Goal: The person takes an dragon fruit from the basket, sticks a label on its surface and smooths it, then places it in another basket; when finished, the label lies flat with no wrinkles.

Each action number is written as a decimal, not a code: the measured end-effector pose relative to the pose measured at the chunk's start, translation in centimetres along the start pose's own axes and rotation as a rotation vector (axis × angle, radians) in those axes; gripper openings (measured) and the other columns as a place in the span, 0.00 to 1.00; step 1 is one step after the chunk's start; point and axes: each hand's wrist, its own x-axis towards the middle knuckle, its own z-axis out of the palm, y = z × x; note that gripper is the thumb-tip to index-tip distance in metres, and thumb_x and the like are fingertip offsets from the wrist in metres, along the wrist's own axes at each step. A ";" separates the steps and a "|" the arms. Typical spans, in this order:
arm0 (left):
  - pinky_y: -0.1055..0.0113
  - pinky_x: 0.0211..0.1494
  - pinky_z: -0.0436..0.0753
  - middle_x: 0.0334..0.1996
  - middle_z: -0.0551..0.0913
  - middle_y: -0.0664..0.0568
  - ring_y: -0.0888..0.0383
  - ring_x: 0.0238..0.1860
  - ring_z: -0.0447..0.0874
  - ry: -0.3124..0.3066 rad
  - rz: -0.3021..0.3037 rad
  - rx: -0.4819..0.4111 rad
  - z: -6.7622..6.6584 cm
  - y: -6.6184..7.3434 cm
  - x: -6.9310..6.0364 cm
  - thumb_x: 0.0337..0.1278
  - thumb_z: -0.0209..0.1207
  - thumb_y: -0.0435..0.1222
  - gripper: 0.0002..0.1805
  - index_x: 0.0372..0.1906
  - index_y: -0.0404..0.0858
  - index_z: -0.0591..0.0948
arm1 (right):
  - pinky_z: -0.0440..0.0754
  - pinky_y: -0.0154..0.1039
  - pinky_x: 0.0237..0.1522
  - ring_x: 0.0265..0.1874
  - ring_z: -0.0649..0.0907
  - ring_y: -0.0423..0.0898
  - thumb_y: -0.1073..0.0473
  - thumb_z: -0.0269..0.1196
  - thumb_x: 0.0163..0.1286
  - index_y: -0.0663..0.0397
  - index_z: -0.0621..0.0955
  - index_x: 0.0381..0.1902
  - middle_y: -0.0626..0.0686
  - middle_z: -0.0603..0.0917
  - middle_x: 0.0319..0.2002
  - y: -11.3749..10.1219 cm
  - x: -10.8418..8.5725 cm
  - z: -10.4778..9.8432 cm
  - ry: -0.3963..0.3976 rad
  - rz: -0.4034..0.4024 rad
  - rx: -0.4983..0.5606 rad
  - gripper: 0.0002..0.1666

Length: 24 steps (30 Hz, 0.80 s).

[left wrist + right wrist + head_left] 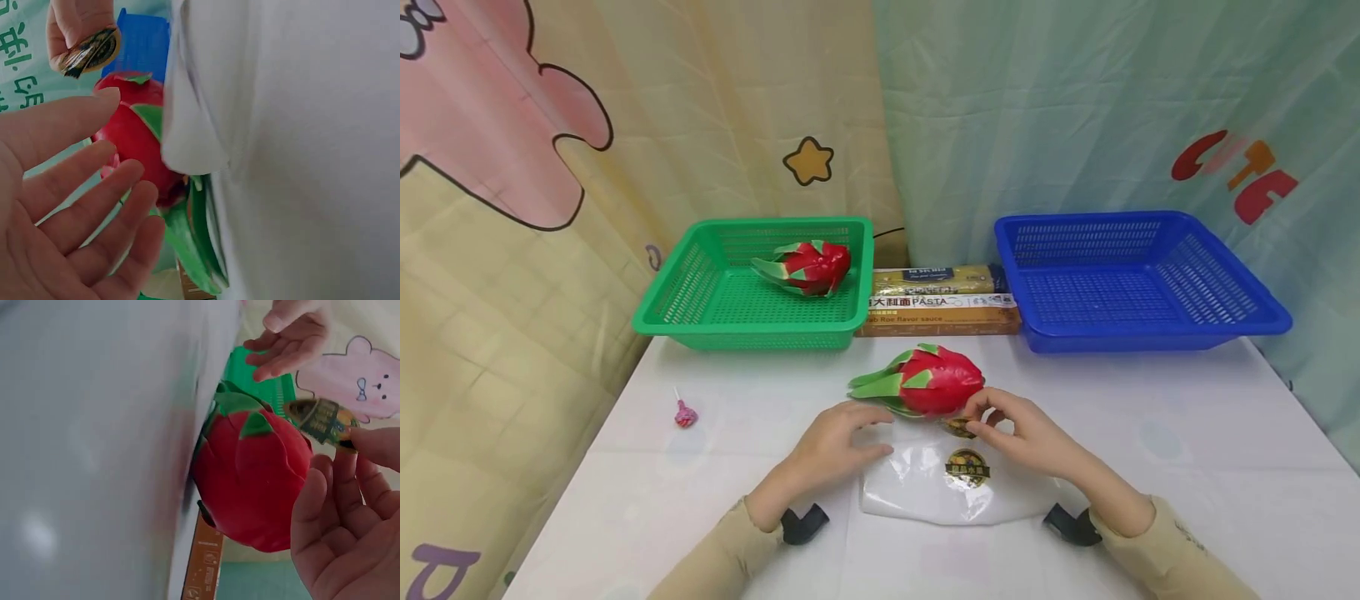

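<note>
A red dragon fruit [942,382] with green leaf tips lies on its side in the middle of the table. My right hand [1026,429] pinches a black-and-gold fruit sticker [322,422] by its edge, close beside the dragon fruit. Nearer to me lies a glossy white sheet [910,492], which bears another round sticker [967,468]. To the left of the sheet, my left hand [835,442] hovers with its fingers spread and only slightly bent. That hand [81,206] holds nothing and faces the dragon fruit.
Behind, a green basket [752,340] contains a second dragon fruit [812,268]. A blue basket [1157,343] stands at the back right. Between them sit a pasta box [936,321] and a yellow pack [925,279]. A pink lollipop [685,414] lies on the left.
</note>
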 end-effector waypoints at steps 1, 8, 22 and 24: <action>0.62 0.50 0.77 0.44 0.83 0.58 0.61 0.46 0.79 0.032 0.017 -0.011 -0.3 0.0 0.4 0.50 0.67 0.40 0.17 0.47 0.42 0.83 | 0.79 0.34 0.40 0.37 0.78 0.39 0.64 0.63 0.64 0.49 0.77 0.39 0.43 0.79 0.36 0.0 0.2 -0.4 -0.011 0.011 0.002 0.08; 0.60 0.54 0.76 0.47 0.83 0.56 0.60 0.52 0.77 0.190 0.102 -0.129 -1.5 0.3 3.5 0.52 0.67 0.41 0.17 0.48 0.40 0.83 | 0.79 0.34 0.36 0.31 0.78 0.40 0.62 0.64 0.64 0.48 0.80 0.38 0.41 0.80 0.31 -0.2 2.5 -2.2 -0.085 -0.003 -0.015 0.05; 0.53 0.62 0.68 0.67 0.64 0.54 0.58 0.66 0.58 0.025 0.118 -0.042 1.1 -0.5 6.5 0.37 0.71 0.55 0.41 0.63 0.49 0.73 | 0.73 0.32 0.25 0.23 0.73 0.40 0.62 0.65 0.62 0.53 0.84 0.38 0.44 0.82 0.28 0.0 4.9 -1.4 -0.041 0.053 -0.048 0.06; 0.53 0.61 0.69 0.67 0.64 0.55 0.58 0.65 0.59 0.033 0.106 -0.046 1.1 -0.4 6.8 0.39 0.70 0.55 0.39 0.61 0.49 0.75 | 0.73 0.32 0.25 0.23 0.73 0.40 0.63 0.65 0.62 0.53 0.84 0.38 0.44 0.82 0.28 0.1 5.0 -1.3 -0.026 0.049 -0.054 0.06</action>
